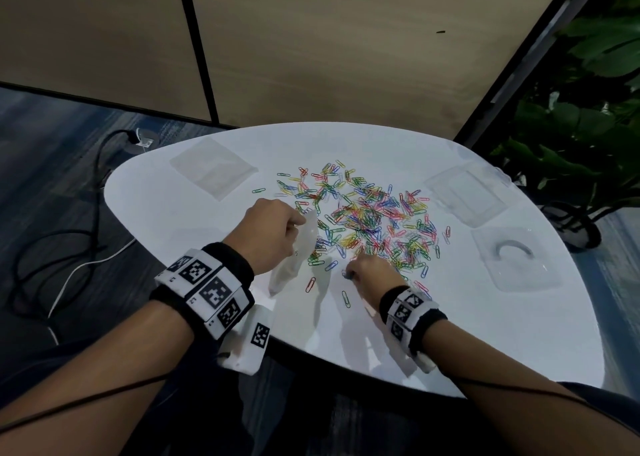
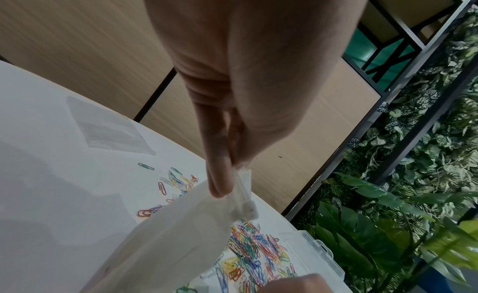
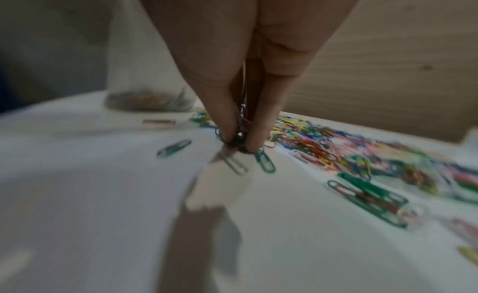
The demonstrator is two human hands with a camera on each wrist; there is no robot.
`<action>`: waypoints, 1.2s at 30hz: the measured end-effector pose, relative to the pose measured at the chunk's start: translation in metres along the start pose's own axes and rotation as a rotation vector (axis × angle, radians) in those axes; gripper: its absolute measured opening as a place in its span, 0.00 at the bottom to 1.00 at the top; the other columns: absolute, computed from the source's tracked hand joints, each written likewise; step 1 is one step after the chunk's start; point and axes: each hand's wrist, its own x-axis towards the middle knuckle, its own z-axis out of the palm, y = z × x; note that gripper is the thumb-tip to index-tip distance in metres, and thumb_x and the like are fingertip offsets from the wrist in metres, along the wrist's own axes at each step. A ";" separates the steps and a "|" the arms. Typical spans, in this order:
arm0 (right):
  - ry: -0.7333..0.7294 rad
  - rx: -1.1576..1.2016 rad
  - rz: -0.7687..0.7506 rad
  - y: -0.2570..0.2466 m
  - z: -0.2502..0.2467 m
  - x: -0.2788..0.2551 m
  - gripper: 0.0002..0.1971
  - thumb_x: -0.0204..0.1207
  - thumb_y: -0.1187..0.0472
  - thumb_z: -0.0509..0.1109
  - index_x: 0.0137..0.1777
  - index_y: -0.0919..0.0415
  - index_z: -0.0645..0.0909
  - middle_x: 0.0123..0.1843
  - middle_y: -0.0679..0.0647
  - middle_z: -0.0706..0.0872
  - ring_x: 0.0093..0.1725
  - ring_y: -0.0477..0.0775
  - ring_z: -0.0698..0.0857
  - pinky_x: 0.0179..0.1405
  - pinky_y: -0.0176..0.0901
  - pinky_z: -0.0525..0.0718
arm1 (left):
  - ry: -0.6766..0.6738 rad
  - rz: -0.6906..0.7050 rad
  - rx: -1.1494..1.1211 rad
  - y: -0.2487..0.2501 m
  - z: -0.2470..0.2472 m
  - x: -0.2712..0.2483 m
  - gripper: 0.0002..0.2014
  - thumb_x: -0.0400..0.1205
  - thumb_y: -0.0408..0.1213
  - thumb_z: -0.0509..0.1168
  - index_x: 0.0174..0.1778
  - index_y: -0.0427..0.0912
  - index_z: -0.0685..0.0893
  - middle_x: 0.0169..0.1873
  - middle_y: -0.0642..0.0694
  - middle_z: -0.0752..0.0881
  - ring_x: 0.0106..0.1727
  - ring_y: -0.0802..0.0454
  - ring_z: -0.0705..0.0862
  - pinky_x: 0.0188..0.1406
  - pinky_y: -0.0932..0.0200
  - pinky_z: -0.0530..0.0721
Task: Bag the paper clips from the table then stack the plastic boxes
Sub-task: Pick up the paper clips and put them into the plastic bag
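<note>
A person sits at a white table (image 1: 194, 220). A big heap of paper clips (image 1: 367, 216) in many colors lies in the middle of it. There are red, green, blue, yellow and pink ones. A few lone clips lie apart from the heap, closer to the person.

The left hand (image 1: 273, 233) holds a clear plastic bag (image 1: 298, 251) up over the table, just left of the heap. In the left wrist view, the fingers (image 2: 220, 174) pinch the top edge of the bag by its zip strip. The bag hangs down and tilts. In the right wrist view, some clips show at the bottom of the bag (image 3: 147, 101).

The right hand (image 1: 370, 275) is low at the near edge of the heap. Its fingers (image 3: 227, 117) are pressed close together and pinch a small bunch of clips. The fingertips are down at the table top. That view is blurry, so the number of clips in the bunch cannot be told.

A flat clear bag (image 1: 213, 169) lies on the far left part of the table. Two clear plastic boxes sit on the right side, well apart from the hands. One box (image 1: 467, 192) is farther away. The other box (image 1: 516, 258) is nearer and has a curved grey mark on it.

Green plants (image 1: 588, 116) stand behind the table on the right. A black cable (image 1: 93, 192) lies on the blue floor on the left.
</note>
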 end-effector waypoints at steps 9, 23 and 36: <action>0.165 1.432 0.396 0.013 -0.085 -0.006 0.09 0.71 0.72 0.78 0.51 0.68 0.89 0.47 0.65 0.92 0.44 0.59 0.92 0.53 0.52 0.91 | -0.034 0.037 -0.031 0.010 0.010 0.006 0.10 0.82 0.27 0.60 0.37 0.43 0.80 0.38 0.32 0.89 0.34 0.46 0.92 0.44 0.48 0.92; 0.099 1.292 0.297 -0.046 -0.077 -0.018 0.07 0.68 0.70 0.79 0.42 0.58 0.91 0.40 0.64 0.93 0.40 0.60 0.92 0.51 0.57 0.91 | 0.036 -0.002 -0.163 0.026 0.030 0.010 0.15 0.81 0.29 0.65 0.60 0.40 0.90 0.53 0.42 0.92 0.49 0.47 0.92 0.59 0.49 0.89; 0.147 0.602 0.101 -0.046 -0.089 -0.017 0.10 0.75 0.69 0.68 0.44 0.62 0.92 0.34 0.54 0.87 0.32 0.49 0.81 0.30 0.25 0.74 | -0.007 0.072 -0.156 0.036 0.039 0.011 0.12 0.81 0.28 0.64 0.49 0.43 0.92 0.36 0.43 0.93 0.36 0.50 0.92 0.48 0.49 0.92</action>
